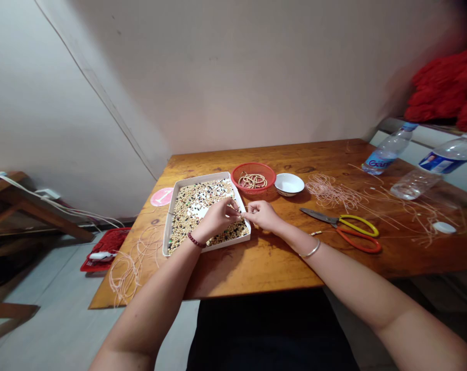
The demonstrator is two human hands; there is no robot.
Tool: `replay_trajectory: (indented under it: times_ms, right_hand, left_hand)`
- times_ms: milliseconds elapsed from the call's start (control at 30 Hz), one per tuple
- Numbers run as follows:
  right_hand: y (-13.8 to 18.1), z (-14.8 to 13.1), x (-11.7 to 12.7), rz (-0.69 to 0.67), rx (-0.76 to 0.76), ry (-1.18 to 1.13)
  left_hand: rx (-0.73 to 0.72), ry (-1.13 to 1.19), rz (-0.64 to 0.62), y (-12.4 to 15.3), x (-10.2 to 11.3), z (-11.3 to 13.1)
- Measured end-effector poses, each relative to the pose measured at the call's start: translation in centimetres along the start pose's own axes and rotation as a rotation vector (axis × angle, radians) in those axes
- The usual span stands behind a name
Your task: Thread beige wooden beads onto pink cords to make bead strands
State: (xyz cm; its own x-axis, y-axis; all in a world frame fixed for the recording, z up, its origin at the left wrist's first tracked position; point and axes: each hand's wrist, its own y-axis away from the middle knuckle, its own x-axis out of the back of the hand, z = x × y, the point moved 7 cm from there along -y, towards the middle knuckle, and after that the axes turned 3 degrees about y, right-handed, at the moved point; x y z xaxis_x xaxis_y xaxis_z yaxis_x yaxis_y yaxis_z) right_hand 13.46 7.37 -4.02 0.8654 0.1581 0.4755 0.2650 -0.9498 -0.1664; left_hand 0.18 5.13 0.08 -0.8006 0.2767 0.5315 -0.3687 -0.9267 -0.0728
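My left hand and my right hand meet above the right rim of a shallow white box. The box holds a dense layer of mixed tan, dark and white beads. Between the fingertips of both hands runs a thin pale cord, and any bead on it is too small to tell. A dark red bead bracelet circles my left wrist, and a thin metal bangle circles my right forearm.
On the wooden table stand a red basket of strung beads, a white bowl, scissors, loose pale cords and plastic bottles. A red crate sits on the floor at left.
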Motion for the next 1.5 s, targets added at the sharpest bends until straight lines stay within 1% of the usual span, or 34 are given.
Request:
replay_trajectory:
  times_ms: [400,500,567,667,767,900,1033,1100,1200,1267,1500]
  right_hand:
    - [0.0,0.1,0.0,0.009,0.008,0.053]
    - [0.0,0.0,0.0,0.009,0.026,0.086]
    - [0.0,-0.1,0.1,0.033,0.039,0.092]
    - [0.0,-0.4,0.2,0.048,0.070,0.046]
    - [0.1,-0.8,0.1,0.016,0.086,-0.011]
    - [0.3,-0.6,-0.3,-0.055,-0.001,-0.052]
    - [0.3,0.3,-1.0,-0.139,-0.124,-0.164]
    - [0.3,0.7,-1.3,-0.150,-0.183,-0.248]
    - [0.4,1.1,-1.4,-0.148,-0.240,-0.344]
    - [0.4,1.0,-1.4,-0.144,-0.249,-0.369]
    - [0.2,0.5,-0.8,-0.103,-0.212,-0.371]
  left_hand:
    - [-0.038,-0.009,0.012,0.1,-0.1,0.4]
    - [-0.068,-0.030,0.015,0.2,-0.1,0.7]
    - [-0.088,-0.060,0.034,0.2,0.1,0.9]
    - [-0.143,-0.126,0.075,0.2,0.3,1.3]
    - [-0.218,-0.213,0.107,0.3,0.4,1.6]
    - [-0.301,-0.345,0.152,0.3,0.4,1.6]
    - [-0.381,-0.489,0.143,0.5,0.1,1.9]
    - [-0.412,-0.535,0.140,0.6,0.0,2.1]
    - [-0.420,-0.527,0.154,0.7,0.1,2.4]
    - [-0.411,-0.503,0.165,0.7,0.3,2.5]
    - [-0.402,-0.432,0.188,0.6,0.5,2.5]
